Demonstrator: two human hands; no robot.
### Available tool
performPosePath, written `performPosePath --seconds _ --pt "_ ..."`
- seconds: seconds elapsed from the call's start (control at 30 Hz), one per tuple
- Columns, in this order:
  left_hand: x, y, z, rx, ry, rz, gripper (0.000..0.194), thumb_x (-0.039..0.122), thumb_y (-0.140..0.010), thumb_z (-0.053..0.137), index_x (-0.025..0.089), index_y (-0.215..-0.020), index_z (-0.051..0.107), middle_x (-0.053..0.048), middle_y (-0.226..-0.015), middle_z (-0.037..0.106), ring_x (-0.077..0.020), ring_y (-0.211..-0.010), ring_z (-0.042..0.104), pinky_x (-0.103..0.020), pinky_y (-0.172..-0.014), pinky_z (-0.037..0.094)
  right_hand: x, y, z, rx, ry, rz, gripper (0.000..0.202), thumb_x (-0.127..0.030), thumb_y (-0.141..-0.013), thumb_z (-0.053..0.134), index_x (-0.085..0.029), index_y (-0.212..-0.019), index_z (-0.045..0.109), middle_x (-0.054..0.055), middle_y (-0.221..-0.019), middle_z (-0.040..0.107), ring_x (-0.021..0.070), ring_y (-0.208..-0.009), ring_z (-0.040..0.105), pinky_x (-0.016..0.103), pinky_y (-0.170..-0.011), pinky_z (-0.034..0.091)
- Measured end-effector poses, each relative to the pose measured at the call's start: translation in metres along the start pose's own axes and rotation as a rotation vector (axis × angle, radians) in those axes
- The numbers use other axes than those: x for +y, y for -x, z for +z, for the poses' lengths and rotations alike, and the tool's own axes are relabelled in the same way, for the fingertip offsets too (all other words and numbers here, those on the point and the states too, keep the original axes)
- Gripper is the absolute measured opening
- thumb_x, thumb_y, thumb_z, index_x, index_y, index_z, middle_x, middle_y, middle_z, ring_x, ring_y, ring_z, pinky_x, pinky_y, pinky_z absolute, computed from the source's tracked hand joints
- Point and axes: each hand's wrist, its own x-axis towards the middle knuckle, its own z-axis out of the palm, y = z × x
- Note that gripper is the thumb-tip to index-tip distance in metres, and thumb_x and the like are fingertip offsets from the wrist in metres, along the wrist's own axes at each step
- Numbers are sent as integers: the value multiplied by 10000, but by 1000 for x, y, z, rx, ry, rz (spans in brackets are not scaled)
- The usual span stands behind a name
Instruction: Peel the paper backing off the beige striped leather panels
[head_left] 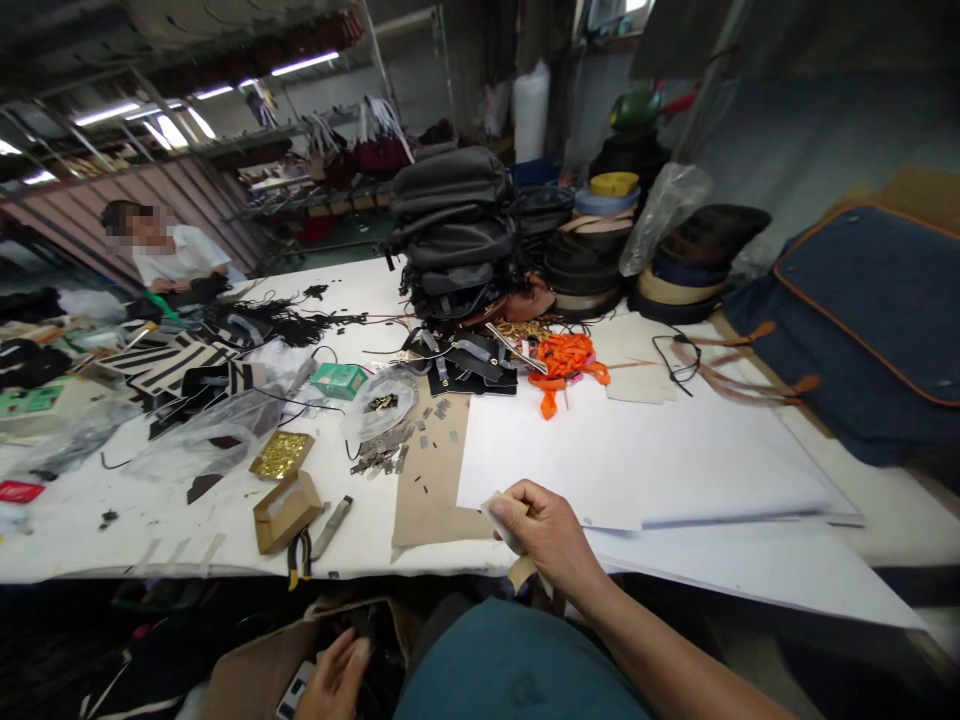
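Low at the bottom of the view, my left hand (336, 676) is over a cardboard box (259, 672) below the table edge. Its fingers are stretched out, a little blurred, and nothing shows in them. A grey-and-white object (295, 692) lies beside that hand, partly hidden. My right hand (546, 532) is closed at the table's front edge, thumb on top. It pinches a pale curved strip (504, 522), and a tan tail (523, 573) hangs beneath the fingers. What the strip is made of I cannot tell. White sheets (697, 465) and brown card (431, 500) lie beyond this hand.
Pliers (300, 560), a cutter-like tool (332, 527), an open small box (286, 510) and a tray of gold pieces (282, 455) are left of centre. Orange cord (566, 362) and stacked black bags (454, 235) stand behind. A navy bag (862, 320) is right; another person (184, 255) sits far left.
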Motion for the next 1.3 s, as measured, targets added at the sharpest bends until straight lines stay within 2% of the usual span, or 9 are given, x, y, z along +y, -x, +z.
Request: performPosePath --seconds 0.07,0.2,0.33,0.47,0.6,0.67,0.87,1.07,1.3 --pt "47 -5 36 -252 211 55 586 598 -668 821 197 -1086 734 -124 -1054 804 -337 -1019 760 -456 -945 588 -8 -5 7 40 27 -47 400 -549 -828 750 -189 -724 611 -24 -646 603 125 -604 469 254 -575 361" --pt "147 2 95 -646 434 332 542 421 -762 830 192 -1238 709 -119 -1152 776 -262 -1014 737 -371 -918 588 -25 -4 9 86 -12 -76 399 -530 -813 772 -191 -696 597 -41 -618 524 124 -601 442 256 -568 354" --pt "197 14 120 -731 457 476 310 366 -814 796 192 -1071 795 -81 -1057 783 -229 -981 713 -302 -892 565 -32 8 -8 169 4 -95 400 -557 -897 678 -184 -755 667 -25 -655 561 134 -619 466 266 -587 384" --pt "208 11 133 -822 454 461 257 409 -809 798 180 -924 804 -78 -953 785 -216 -905 703 -290 -831 556 -31 22 -30 215 135 -134 383 -546 -947 621 -197 -837 735 4 -734 645 175 -714 563 297 -677 449" --pt "214 5 141 -844 407 418 306 469 -793 800 167 -827 761 -28 -769 734 -159 -720 628 -246 -690 508 -35 27 -41 412 283 -261 302 -449 -879 743 -233 -1090 736 64 -1070 715 250 -1016 626 371 -933 489" --pt "216 1 141 -868 382 418 337 492 -797 791 164 -762 725 0 -695 680 -135 -657 569 -230 -634 468 -40 24 -41 413 265 -288 375 -405 -862 765 -250 -1199 711 70 -1159 695 249 -1064 618 374 -968 486" --pt "213 -15 137 -931 371 403 395 531 -868 710 169 -714 671 5 -652 643 -140 -648 562 -247 -656 464 -44 -2 -24 117 -151 -82 289 -479 -885 728 -191 -897 732 11 -827 679 168 -751 590 285 -703 470" --pt "214 -30 135 -891 282 460 232 420 -829 758 192 -787 750 -24 -735 738 -181 -695 646 -276 -693 504 -35 -28 -4 243 -136 -27 381 -544 -885 710 -186 -782 632 -36 -700 540 128 -662 463 244 -606 374" --pt "221 -61 148 -884 202 507 298 456 -892 673 208 -746 753 -46 -730 750 -207 -707 674 -297 -690 524 -32 -63 10 265 -74 21 384 -583 -871 696 -200 -892 700 21 -849 674 212 -819 590 295 -741 470"
